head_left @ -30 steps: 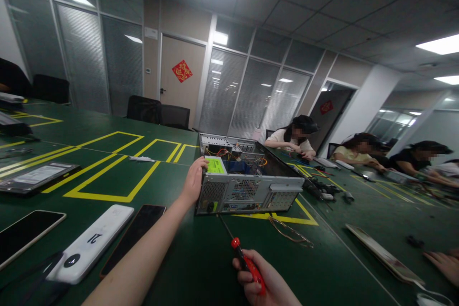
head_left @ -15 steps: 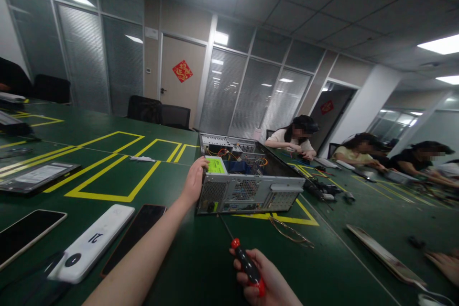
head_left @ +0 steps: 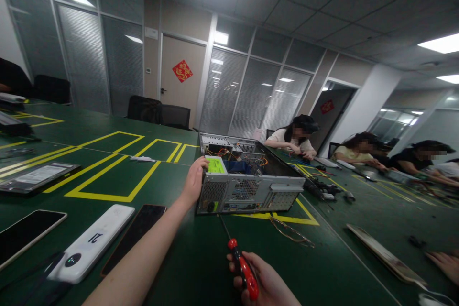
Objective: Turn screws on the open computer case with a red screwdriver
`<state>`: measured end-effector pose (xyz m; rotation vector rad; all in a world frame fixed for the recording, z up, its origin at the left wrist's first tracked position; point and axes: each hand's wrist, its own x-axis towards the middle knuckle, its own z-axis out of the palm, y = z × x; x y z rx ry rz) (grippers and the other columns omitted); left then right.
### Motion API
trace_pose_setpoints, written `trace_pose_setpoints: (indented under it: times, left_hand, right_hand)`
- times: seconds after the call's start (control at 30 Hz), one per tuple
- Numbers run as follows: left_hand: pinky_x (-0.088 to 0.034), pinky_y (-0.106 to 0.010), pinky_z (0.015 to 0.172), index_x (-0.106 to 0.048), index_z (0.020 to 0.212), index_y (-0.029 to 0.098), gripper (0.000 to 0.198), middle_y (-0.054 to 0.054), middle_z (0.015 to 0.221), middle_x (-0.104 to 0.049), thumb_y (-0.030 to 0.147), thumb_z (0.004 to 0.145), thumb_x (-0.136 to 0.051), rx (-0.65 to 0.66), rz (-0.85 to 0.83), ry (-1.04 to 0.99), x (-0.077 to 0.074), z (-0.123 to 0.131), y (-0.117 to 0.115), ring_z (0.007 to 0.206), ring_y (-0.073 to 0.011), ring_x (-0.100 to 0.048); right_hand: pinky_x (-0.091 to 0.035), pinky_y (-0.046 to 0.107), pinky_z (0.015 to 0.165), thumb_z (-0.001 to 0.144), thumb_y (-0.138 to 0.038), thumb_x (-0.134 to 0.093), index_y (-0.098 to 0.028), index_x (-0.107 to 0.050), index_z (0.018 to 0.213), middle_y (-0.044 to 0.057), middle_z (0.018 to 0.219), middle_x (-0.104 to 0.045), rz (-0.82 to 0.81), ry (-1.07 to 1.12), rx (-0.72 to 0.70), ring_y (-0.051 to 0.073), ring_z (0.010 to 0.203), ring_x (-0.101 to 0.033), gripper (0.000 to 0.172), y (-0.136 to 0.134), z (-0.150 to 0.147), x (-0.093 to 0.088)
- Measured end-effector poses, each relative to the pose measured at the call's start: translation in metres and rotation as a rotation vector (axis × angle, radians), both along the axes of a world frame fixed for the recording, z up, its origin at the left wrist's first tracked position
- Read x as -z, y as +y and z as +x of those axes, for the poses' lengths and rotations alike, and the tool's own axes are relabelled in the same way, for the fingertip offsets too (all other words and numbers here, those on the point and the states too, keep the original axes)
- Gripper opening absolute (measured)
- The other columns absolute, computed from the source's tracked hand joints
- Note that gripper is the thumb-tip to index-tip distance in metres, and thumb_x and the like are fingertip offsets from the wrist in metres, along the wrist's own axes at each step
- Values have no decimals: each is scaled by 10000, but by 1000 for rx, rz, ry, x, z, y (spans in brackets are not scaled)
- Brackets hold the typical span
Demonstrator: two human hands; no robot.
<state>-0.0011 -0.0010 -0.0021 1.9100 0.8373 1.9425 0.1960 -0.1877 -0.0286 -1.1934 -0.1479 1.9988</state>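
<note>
An opened computer case (head_left: 251, 191) lies on its side on the green table, its rear panel facing me. Inside at its left corner is a power supply with a yellow-green label (head_left: 215, 165); loose wires show behind it. My left hand (head_left: 195, 179) grips the case's left rear corner beside that label, fingertips over the edge. In my right hand (head_left: 256, 275) is a screwdriver with a red and black handle (head_left: 244, 267), the fingers wrapped round it. Its thin shaft points up and away to the lower edge of the rear panel; whether the tip touches a screw I cannot make out.
Left of my forearm lie a dark phone (head_left: 134, 232), a white device marked 21 (head_left: 95, 244), another phone (head_left: 30, 234) and a hard drive (head_left: 39, 177). Glasses (head_left: 292, 233) rest right of the screwdriver. Several people sit along the table's right side.
The screwdriver has turned in my right hand, so more red shows on its handle, and the handle has shifted slightly left. My left hand and the computer case have stayed in place.
</note>
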Motion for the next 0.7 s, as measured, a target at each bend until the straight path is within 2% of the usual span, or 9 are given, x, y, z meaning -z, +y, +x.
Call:
trace_pose_setpoints:
  times: [0.1, 0.2, 0.33, 0.43, 0.53, 0.63, 0.7]
  left_hand:
    - [-366, -430, 1059, -540, 888, 199, 399, -94, 1086, -607, 435, 948, -224, 2, 0, -3, -1, 0, 0, 1200, -218, -491]
    - [-361, -425, 1064, -538, 890, 197, 393, -94, 1093, -604, 429, 949, -226, 6, -5, -2, -1, 0, 0, 1207, -215, -485]
    - [-356, -425, 1068, -538, 891, 197, 402, -98, 1098, -601, 443, 947, -225, 7, -4, -3, 0, -1, 0, 1204, -212, -486]
    - [-359, -422, 1067, -542, 891, 200, 415, -95, 1090, -606, 455, 945, -219, 8, -2, -4, 0, 0, 0, 1197, -210, -494]
    - [-360, -424, 1067, -546, 887, 197, 423, -94, 1097, -608, 459, 945, -219, 8, -4, -2, -1, 0, 0, 1198, -212, -496]
    - [-363, -432, 1065, -547, 884, 197, 420, -95, 1095, -608, 455, 945, -222, 7, -4, -4, -1, 0, -1, 1201, -217, -494]
    - [-362, -431, 1065, -547, 886, 200, 414, -96, 1095, -608, 452, 945, -225, 8, -8, -6, -1, 0, -1, 1203, -218, -493]
  right_hand:
    - [-312, 110, 320, 874, -325, -476, -68, -610, 957, 31, 631, -603, 23, 39, 17, 64, 433, -492, 301, 1, 1, 1]
    - [-241, 79, 308, 875, -350, -504, -90, -605, 817, 29, 636, -593, 34, 35, 52, 21, 403, -424, 285, 2, 2, 1]
    - [-243, 63, 316, 869, -273, -528, -82, -584, 725, 15, 578, -561, 17, 4, 34, 5, 387, -408, 246, 1, 3, 3]
    - [-343, 88, 352, 859, -311, -546, -76, -598, 752, 5, 541, -544, 2, -17, 27, 38, 416, -480, 263, 0, 1, 3]
    - [-406, 140, 370, 865, -332, -523, -92, -615, 887, 26, 651, -620, -1, -34, 23, 83, 477, -560, 258, -1, -1, 0]
    - [-394, 148, 355, 882, -327, -474, -91, -610, 976, 35, 685, -630, 5, -18, -3, 91, 478, -555, 288, -1, -1, -1]
    - [-341, 126, 326, 890, -320, -447, -85, -613, 944, 34, 648, -605, 17, 12, 15, 73, 447, -509, 292, -1, 0, -1]
